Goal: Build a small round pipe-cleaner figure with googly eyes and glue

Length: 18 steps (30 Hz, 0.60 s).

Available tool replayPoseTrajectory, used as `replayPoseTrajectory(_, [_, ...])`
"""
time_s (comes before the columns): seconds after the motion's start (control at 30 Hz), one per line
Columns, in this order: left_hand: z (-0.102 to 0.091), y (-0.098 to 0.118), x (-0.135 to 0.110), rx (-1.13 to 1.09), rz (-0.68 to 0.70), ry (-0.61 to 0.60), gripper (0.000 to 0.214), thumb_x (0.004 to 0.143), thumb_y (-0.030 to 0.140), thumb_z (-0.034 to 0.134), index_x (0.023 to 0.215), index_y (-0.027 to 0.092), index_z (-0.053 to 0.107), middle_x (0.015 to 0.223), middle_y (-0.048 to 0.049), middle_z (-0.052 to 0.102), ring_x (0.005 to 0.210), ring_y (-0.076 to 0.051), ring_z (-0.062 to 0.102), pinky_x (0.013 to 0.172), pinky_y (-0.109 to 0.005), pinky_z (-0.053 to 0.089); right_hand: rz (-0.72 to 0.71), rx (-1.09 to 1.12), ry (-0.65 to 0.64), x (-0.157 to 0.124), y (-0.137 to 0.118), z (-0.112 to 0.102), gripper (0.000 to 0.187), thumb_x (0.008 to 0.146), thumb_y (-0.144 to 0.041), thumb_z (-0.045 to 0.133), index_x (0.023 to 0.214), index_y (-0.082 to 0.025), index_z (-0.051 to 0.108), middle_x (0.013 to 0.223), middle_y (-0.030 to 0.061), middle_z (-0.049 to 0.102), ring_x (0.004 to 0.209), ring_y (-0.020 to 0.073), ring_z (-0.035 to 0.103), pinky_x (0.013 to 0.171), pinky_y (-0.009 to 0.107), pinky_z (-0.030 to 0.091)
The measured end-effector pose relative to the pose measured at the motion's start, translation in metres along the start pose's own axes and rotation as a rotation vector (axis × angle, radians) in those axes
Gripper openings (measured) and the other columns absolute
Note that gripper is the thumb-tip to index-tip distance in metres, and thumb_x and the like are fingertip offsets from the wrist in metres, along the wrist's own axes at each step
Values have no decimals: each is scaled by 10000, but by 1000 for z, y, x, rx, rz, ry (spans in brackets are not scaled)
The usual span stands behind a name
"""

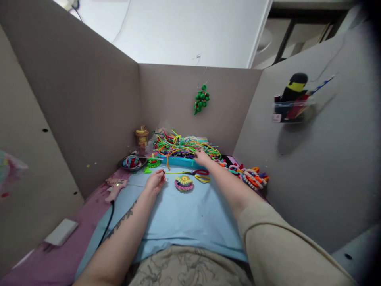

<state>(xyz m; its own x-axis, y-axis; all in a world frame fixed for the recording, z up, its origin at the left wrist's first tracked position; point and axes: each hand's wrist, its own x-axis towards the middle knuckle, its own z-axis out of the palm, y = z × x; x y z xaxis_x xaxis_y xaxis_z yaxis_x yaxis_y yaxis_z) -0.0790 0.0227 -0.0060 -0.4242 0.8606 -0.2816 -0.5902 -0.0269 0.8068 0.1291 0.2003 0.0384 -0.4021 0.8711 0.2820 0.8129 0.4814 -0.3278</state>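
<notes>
My left hand (155, 182) is closed above the blue mat, its fingertips pinched at the end of a thin yellow pipe cleaner (177, 172). Farther forward, my right hand (203, 158) reaches over the front edge of a blue tray (178, 161) into a heap of colourful pipe cleaners (184, 143). Its fingertips are among the strands, so its grip is unclear. Scissors with red and yellow handles (202, 176) lie between the hands. Just in front of them rests a round pink and yellow pipe-cleaner piece (183, 183).
A pink glue gun (116, 190) with a black cord lies left. Behind it stand a dark bowl (133, 163) and a green piece (153, 163). Orange and white coiled pieces (253, 178) sit right. Grey panels (199, 75) enclose the table; a green ornament (201, 100) hangs at the back.
</notes>
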Motion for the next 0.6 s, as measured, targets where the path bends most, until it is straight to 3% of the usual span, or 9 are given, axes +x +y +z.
replayPoseTrajectory(0.17, [-1,-1,1,24,-3,12,166,697,38,578,814,155,558,666,26,567,454,-38,501,426,-132,417,56,197,74,-1,-1,-1,64,663,-171,614,684,-137,664,948,115,626,877,221,586,818,291,428])
replayPoseTrajectory(0.3, [0,-2,0,31,-11,17,169,713,46,558,834,164,566,699,20,582,459,-40,503,416,-134,407,118,411,185,13,-12,-14,144,741,-195,531,681,-131,646,673,78,626,747,214,594,718,321,464])
replayPoseTrajectory(0.47, [1,-1,-3,33,-17,10,163,714,47,552,824,166,569,680,28,571,454,-41,497,421,-142,415,103,685,301,43,-25,-55,116,774,-208,540,821,-141,621,661,47,621,650,164,592,622,286,492])
replayPoseTrajectory(0.6, [2,1,-6,25,-15,21,162,717,48,550,828,165,572,692,27,576,459,-39,496,423,-138,410,75,791,367,53,-18,-91,135,767,-150,542,885,-177,599,664,16,602,644,136,594,641,285,506])
